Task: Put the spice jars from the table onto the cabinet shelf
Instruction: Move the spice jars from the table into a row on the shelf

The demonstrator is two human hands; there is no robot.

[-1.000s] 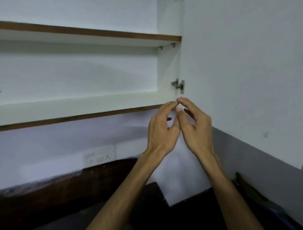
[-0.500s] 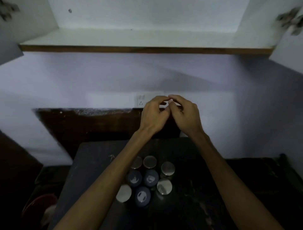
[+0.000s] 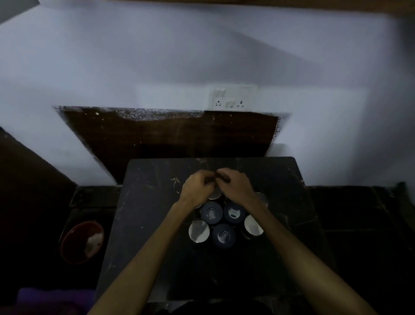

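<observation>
Several spice jars stand in a tight cluster on the dark table (image 3: 146,224). Three have dark blue lids (image 3: 210,212) and the others have shiny silver lids (image 3: 199,231). My left hand (image 3: 196,188) and my right hand (image 3: 235,184) hover low over the back row of the cluster, fingers curled and fingertips meeting. One silver lid (image 3: 214,195) shows between the two hands, and another (image 3: 261,197) peeks out right of my right wrist. I see no jar lifted or held. Only the brown front edge of the cabinet shelf (image 3: 247,2) shows at the very top.
A white switch and socket plate (image 3: 233,97) is on the wall behind the table. A red bowl-shaped container (image 3: 82,241) sits on the floor to the left. Something purple (image 3: 51,299) lies at the bottom left. The floor around is dark.
My view has swung down from the open cabinet to the table. Both hands, fingertips still together, have dropped from shelf height to just over the jars.
</observation>
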